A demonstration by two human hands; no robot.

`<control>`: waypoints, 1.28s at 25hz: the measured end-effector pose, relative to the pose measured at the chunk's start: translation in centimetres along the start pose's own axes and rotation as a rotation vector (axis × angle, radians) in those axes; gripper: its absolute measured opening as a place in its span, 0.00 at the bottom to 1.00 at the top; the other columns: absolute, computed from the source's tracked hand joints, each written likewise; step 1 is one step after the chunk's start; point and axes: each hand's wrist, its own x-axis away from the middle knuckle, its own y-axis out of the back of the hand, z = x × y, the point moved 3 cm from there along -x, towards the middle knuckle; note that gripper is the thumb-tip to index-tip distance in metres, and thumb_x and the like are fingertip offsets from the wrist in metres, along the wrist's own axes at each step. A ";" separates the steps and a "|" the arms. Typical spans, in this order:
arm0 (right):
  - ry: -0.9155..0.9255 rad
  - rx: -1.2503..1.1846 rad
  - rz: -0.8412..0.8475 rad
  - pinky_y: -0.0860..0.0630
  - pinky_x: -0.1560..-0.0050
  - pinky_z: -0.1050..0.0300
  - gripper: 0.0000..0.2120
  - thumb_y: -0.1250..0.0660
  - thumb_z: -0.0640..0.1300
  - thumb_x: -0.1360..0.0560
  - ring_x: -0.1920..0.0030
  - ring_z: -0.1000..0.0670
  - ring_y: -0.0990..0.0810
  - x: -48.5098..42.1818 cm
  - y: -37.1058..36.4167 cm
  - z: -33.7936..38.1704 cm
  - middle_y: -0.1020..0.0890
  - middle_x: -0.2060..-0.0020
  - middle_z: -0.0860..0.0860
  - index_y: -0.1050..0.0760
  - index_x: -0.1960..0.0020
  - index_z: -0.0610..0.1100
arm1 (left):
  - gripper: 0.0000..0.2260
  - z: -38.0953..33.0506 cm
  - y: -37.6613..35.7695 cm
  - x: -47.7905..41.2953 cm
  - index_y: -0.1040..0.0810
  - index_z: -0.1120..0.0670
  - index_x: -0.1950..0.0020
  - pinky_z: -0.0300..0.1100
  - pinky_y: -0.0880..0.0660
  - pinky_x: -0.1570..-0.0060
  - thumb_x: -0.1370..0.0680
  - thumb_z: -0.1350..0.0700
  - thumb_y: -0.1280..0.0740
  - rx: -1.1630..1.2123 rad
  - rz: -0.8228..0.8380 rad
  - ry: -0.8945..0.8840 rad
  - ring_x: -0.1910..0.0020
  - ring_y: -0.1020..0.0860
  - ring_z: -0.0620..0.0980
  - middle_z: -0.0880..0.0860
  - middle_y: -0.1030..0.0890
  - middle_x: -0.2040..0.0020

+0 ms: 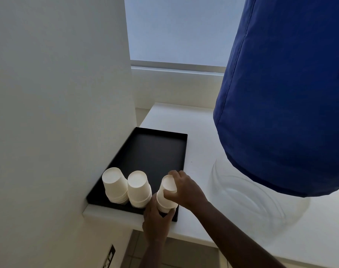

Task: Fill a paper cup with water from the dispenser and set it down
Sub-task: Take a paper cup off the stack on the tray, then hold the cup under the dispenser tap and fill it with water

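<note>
Three stacks of upside-down white paper cups stand at the near end of a black tray [157,149]. My left hand [157,223] grips the base of the right stack [165,200] from below. Around the top cup [167,183] of that same stack, my right hand [184,188] has closed its fingers. The middle stack [138,188] and the left stack [114,185] stand untouched beside it. The water dispenser's bottle, under a blue cloth cover [284,93], fills the upper right; no tap is visible.
The tray lies on a white counter [199,171] against a white wall [58,93] on the left. A clear bottle neck [251,200] sits under the blue cover. A wall socket [109,257] is low on the left. A window is behind.
</note>
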 end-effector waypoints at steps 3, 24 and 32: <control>0.026 -0.033 -0.030 0.24 0.47 0.51 0.28 0.30 0.51 0.31 0.45 0.43 0.25 -0.1 0.7 0.4 0.26 0.41 0.42 0.37 0.36 0.44 | 0.31 0.2 -0.2 0.0 0.38 0.56 0.30 0.57 0.30 0.37 0.29 0.53 0.28 -0.003 0.012 0.041 0.32 0.33 0.59 0.59 0.29 0.32; -0.486 -0.985 -0.160 0.24 0.62 0.62 0.15 0.28 0.39 0.31 0.56 0.47 0.21 17.7 -0.6 -7.6 0.22 0.51 0.42 0.33 0.53 0.49 | 0.12 -6.3 -1.1 9.5 0.27 0.49 0.57 0.39 0.26 0.57 0.22 0.65 0.40 0.301 0.138 -0.326 0.55 0.24 0.53 0.51 0.22 0.58; -0.477 -1.071 0.166 0.24 0.49 0.51 0.28 0.22 0.43 0.50 0.53 0.49 0.19 21.8 -2.1 -12.0 0.17 0.57 0.47 0.24 0.51 0.43 | 0.08 -5.5 -3.3 14.0 0.19 0.58 0.54 0.37 0.28 0.55 0.25 0.56 0.36 -0.096 0.618 -0.747 0.57 0.23 0.46 0.58 0.19 0.57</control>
